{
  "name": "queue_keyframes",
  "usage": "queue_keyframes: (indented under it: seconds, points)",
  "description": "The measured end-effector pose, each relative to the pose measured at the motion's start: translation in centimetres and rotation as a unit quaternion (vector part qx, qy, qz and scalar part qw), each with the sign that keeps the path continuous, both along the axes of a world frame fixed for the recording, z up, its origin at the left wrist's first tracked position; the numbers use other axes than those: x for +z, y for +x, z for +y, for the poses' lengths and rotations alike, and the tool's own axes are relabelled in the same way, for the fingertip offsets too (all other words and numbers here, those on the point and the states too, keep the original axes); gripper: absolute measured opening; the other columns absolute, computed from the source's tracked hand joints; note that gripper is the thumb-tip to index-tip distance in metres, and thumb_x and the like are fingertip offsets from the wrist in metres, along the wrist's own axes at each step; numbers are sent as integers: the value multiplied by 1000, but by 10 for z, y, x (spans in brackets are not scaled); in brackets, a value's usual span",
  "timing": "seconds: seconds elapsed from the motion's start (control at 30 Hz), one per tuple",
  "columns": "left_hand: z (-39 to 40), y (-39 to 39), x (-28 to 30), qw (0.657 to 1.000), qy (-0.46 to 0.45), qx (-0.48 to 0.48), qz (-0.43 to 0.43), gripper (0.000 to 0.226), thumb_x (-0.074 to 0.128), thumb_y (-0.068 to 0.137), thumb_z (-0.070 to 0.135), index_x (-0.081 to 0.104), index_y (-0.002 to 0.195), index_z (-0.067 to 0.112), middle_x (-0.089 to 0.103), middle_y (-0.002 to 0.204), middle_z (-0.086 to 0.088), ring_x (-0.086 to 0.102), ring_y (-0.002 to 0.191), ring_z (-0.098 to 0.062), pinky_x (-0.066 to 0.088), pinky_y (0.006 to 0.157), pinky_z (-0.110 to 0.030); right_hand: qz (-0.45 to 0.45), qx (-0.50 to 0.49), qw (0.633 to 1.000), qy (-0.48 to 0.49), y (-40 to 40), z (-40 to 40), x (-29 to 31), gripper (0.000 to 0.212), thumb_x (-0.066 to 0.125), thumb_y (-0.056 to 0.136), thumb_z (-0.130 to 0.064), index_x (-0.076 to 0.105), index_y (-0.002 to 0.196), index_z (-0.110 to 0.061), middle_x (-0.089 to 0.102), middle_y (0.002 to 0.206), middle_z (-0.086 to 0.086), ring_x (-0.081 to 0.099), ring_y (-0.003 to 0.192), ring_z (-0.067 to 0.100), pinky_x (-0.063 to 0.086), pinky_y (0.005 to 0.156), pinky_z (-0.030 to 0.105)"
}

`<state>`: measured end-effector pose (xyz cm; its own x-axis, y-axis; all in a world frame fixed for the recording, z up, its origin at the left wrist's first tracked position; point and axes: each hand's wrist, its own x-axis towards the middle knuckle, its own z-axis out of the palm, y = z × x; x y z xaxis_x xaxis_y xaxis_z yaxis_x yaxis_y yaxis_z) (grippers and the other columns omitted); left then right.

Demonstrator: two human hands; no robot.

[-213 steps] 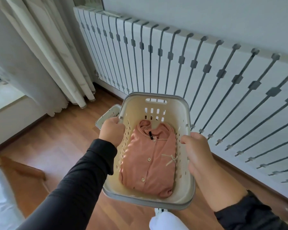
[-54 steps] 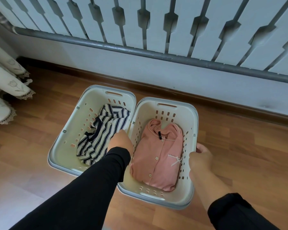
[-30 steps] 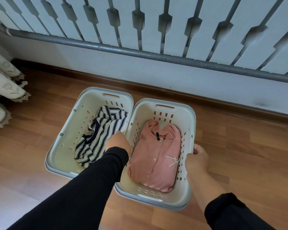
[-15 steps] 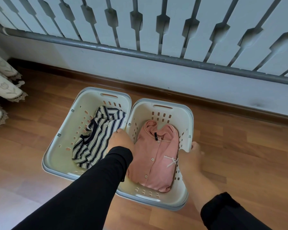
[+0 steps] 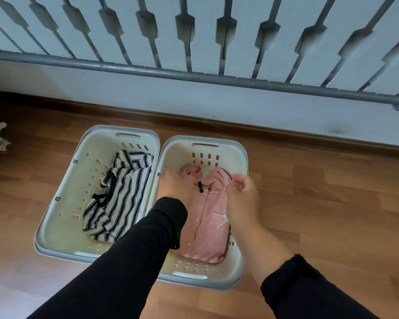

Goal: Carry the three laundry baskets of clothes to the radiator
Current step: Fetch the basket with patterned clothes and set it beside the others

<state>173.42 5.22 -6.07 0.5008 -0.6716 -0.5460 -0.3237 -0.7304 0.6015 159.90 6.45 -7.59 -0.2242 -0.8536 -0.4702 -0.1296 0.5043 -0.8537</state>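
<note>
My right hand [image 5: 241, 199] pinches the collar of the pink garment [image 5: 207, 217], fingers closed on the cloth; my left hand [image 5: 174, 186] reaches in at the other shoulder, and I cannot tell whether it grips. The garment lies in the right basket [image 5: 240, 155], which sits on the wooden floor [image 5: 332, 215] touching the left basket [image 5: 55, 217] with the striped top [image 5: 122, 199], both near the radiator [image 5: 194, 38]. I see only two baskets. The risk I judge: fussing with cloth drags it out, and the third basket is forgotten.
</note>
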Motion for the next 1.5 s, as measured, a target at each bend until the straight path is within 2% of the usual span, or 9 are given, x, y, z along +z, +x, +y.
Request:
queue_keyframes:
  seconds: [0.07, 0.23, 0.4, 0.53, 0.73, 1.03, 1.2, 1.43, 1.5]
  points:
    - [3, -15, 5, 999, -21, 15, 32, 7, 51, 90, 24, 56, 94, 22, 57, 99, 1, 54, 72, -8, 42, 59, -23, -20, -15, 1000, 8, -4, -2, 7, 30, 54, 95, -13, 60, 122, -23, 60, 111, -11, 56, 93, -3, 40, 68, 16]
    - [24, -52, 54, 988, -102, 78, 89, 41, 53, 90, 29, 51, 131, 25, 59, 114, 19, 56, 101, 3, 39, 71, -13, -75, -25, 997, 14, -12, 14, 71, 25, 57, 94, -15, 62, 110, -32, 64, 113, -11, 62, 105, -1, 46, 80, 12]
    - [39, -75, 129, 979, -170, 81, 76, 33, 55, 89, 29, 56, 120, 38, 62, 113, 29, 57, 102, 17, 45, 71, 0, -94, -30, 995, -17, -30, 31, 155, 34, 56, 85, -20, 66, 117, -29, 66, 120, -10, 61, 111, -3, 47, 88, 9]
    - [29, -98, 214, 981, -155, 71, 96, 34, 56, 89, 27, 58, 122, 30, 64, 115, 21, 60, 107, 2, 49, 84, -14, -100, -73, 992, -1, -57, 20, 240, 31, 56, 95, -7, 64, 113, -31, 66, 113, -11, 62, 104, -3, 52, 93, 19]
    - [17, -140, 360, 969, -103, 69, 212, 27, 56, 88, 19, 64, 113, 26, 69, 113, 6, 65, 104, -15, 52, 95, -34, -95, -153, 984, 4, -91, 17, 381, 28, 56, 92, -11, 64, 113, -28, 67, 110, -9, 60, 95, -15, 45, 74, 4]
    - [43, -159, 558, 947, -131, 41, 289, 31, 53, 87, 5, 68, 103, 27, 67, 109, 2, 64, 99, -16, 53, 90, -34, -50, -254, 966, -19, -128, 64, 581, 25, 54, 92, -19, 63, 107, -37, 67, 113, -12, 62, 104, 8, 52, 88, 30]
    - [77, -166, 629, 945, -125, -17, 302, 31, 51, 86, 7, 66, 108, 23, 63, 98, 1, 60, 90, -17, 53, 89, -34, -87, -332, 939, -11, -136, 116, 661, 25, 51, 97, -24, 63, 116, -33, 62, 91, -11, 54, 67, 4, 42, 54, 17]
    - [128, -215, 684, 926, -92, -111, 348, 29, 46, 94, 8, 61, 117, 17, 58, 83, 6, 55, 70, -7, 49, 63, -19, -95, -400, 911, -42, -165, 188, 724, 22, 51, 101, -20, 64, 119, -24, 62, 91, -11, 53, 76, 1, 39, 60, 21]
    - [138, -226, 689, 928, -89, -125, 340, 23, 47, 95, 10, 60, 111, 21, 59, 90, 9, 59, 81, -7, 54, 70, -17, -100, -409, 906, -41, -174, 198, 731, 21, 52, 101, -21, 64, 117, -25, 61, 88, -11, 51, 74, 1, 46, 64, 25]
